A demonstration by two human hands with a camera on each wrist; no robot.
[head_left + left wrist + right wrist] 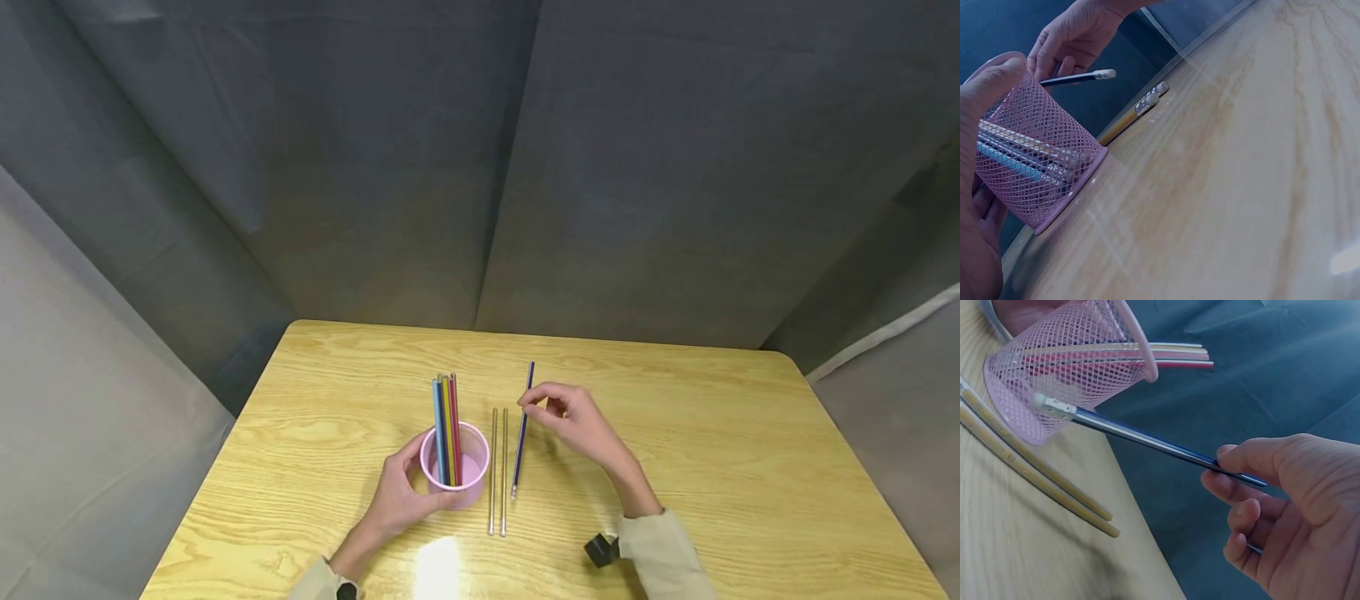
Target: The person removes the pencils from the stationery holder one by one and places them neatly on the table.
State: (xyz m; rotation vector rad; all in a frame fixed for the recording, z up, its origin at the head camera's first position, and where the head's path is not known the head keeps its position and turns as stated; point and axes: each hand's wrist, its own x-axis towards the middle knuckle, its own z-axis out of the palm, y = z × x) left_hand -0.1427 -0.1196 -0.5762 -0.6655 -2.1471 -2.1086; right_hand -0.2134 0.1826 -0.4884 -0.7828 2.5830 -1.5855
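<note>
Left hand (pixel 400 497) grips mesh cup (pixel 472 497); right hand (pixel 576 423) pinches dark pencil (pixel 520 454) (possibly navy), likely light, stiff; grasp mid-shaft.

The left grip (pixel 397 496) curves, the right grip (pixel 576 421) pinches

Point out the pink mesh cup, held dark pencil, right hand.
Pink mesh cup (pixel 1047 122): left wrist view, on its mesh side wall.
Held dark pencil (pixel 1141 438): right wrist view, mid-shaft.
Right hand (pixel 580 422): head view, near the thumb's base.

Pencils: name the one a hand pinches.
The dark blue pencil in the right hand; two yellowish pencils lie on the table, the rest are in the pink cup.
</note>
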